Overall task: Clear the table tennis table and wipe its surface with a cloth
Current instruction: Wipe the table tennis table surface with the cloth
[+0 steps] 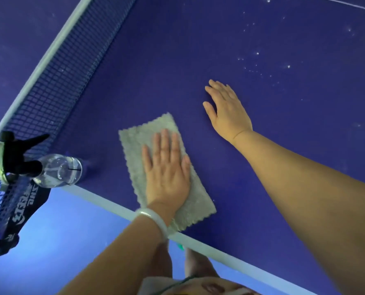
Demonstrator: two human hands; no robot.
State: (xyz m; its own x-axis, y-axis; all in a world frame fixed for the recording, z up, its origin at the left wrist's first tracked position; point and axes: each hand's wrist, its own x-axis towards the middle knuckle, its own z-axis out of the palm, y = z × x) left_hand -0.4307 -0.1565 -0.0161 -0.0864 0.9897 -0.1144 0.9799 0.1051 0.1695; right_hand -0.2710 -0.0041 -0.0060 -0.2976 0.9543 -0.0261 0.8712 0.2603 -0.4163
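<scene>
A grey folded cloth (139, 139) lies flat on the blue table tennis table (294, 135), close to its white side edge. My left hand (166, 169) presses on the cloth with straight, spread fingers; a pale bangle sits on that wrist. My right hand (226, 109) lies flat on the bare table surface to the right of the cloth and farther in, fingers straight, holding nothing. White specks dot the table at the upper right.
The net (56, 86) runs from the lower left up to the top centre, with its black post clamp (17, 207) at the table's edge. A clear spray bottle (58, 170) with a black trigger head stands by the net post, left of the cloth. Blue floor lies below the edge.
</scene>
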